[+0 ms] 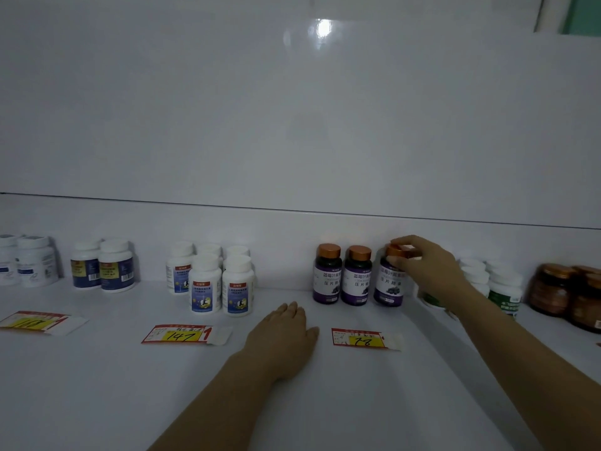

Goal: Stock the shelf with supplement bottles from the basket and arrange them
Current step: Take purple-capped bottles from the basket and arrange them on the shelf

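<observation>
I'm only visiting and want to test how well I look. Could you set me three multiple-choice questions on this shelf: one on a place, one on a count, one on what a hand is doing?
1. Where does the left hand rest?
A. Flat on the shelf, between the 147 price tag and the 78 price tag
B. On a white lid
C. Inside a basket

2. How many purple bottles stand there?
A. Two
B. Three
C. Five

3. What is the right hand doing?
A. Hanging free
B. Lifting a price tag
C. Gripping the cap of the rightmost purple bottle

Answers: 1 A, it lies flat on the surface between the two tags. 2 B, three stand side by side behind the 78 price tag. 3 C, the hand is curled round that cap.
</observation>
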`<state>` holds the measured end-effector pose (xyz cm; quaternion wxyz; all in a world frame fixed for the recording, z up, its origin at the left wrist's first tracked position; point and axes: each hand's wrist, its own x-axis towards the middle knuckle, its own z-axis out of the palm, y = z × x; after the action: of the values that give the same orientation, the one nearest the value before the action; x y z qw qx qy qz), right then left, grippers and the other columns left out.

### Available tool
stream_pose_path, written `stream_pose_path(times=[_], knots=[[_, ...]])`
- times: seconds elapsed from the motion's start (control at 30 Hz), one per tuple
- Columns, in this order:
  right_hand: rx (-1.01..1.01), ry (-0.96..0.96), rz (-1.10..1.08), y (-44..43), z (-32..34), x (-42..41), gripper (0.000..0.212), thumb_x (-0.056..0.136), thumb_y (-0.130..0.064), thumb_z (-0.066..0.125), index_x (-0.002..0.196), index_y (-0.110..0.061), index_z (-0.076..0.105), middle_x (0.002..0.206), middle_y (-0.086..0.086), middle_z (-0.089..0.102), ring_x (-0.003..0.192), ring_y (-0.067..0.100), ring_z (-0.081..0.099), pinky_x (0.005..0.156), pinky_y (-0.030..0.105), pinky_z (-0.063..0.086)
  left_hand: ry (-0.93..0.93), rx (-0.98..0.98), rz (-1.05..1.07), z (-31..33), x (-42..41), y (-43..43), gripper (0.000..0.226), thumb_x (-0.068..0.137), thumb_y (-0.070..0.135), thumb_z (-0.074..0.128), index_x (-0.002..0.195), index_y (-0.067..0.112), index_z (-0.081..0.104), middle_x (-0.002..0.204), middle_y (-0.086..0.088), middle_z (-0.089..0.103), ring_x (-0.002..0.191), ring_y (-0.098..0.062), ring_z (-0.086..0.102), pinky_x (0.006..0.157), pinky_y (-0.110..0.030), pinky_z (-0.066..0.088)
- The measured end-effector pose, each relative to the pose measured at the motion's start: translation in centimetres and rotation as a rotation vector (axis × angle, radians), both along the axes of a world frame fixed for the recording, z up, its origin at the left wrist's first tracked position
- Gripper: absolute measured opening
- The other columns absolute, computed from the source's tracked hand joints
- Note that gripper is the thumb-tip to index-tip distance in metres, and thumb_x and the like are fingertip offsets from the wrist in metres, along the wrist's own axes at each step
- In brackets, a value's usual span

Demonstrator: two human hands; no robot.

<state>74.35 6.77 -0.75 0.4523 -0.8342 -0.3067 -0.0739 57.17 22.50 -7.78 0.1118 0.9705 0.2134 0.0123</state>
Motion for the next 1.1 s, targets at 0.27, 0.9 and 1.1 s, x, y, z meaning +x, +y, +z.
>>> stream_pose_path(times=[0.27,0.9,1.1], knots=[[0.155,0.055,0.224,0.0,4.2,-4.4,0.023,0.087,-0.029,0.064,0.110,-0.029,0.065,0.106,-0.006,0.066,0.097,0.013,0.063,0.086,0.031,0.053,-0.438,-0.366,-0.054,2.1,-0.3,-1.1,0.068,0.085,0.047,0.062,0.144,0.028,0.032,0.145,0.013,0.039,0.131,-0.007,0.038,0.105,-0.023,0.031],[0.321,0.234,0.409,2.8,0.4,-6.8,0.025,0.087,-0.041,0.060,0.106,-0.025,0.064,0.098,-0.003,0.070,0.092,0.012,0.066,0.079,0.028,0.056,-0.653,-0.663,-0.200,2.8,-0.3,-1.4,0.044,0.065,0.026,0.084,0.097,0.037,0.056,0.097,0.015,0.068,0.089,0.003,0.065,0.082,-0.017,0.054],[0.355,0.298,0.416,2.6,0.8,-6.7,0.026,0.087,-0.031,0.063,0.111,-0.021,0.059,0.098,-0.001,0.067,0.091,0.011,0.065,0.077,0.027,0.055,-0.535,-0.809,-0.263,3.4,-0.5,-1.7,0.039,0.075,0.020,0.076,0.101,0.040,0.054,0.089,0.024,0.063,0.082,0.012,0.060,0.067,-0.004,0.048]])
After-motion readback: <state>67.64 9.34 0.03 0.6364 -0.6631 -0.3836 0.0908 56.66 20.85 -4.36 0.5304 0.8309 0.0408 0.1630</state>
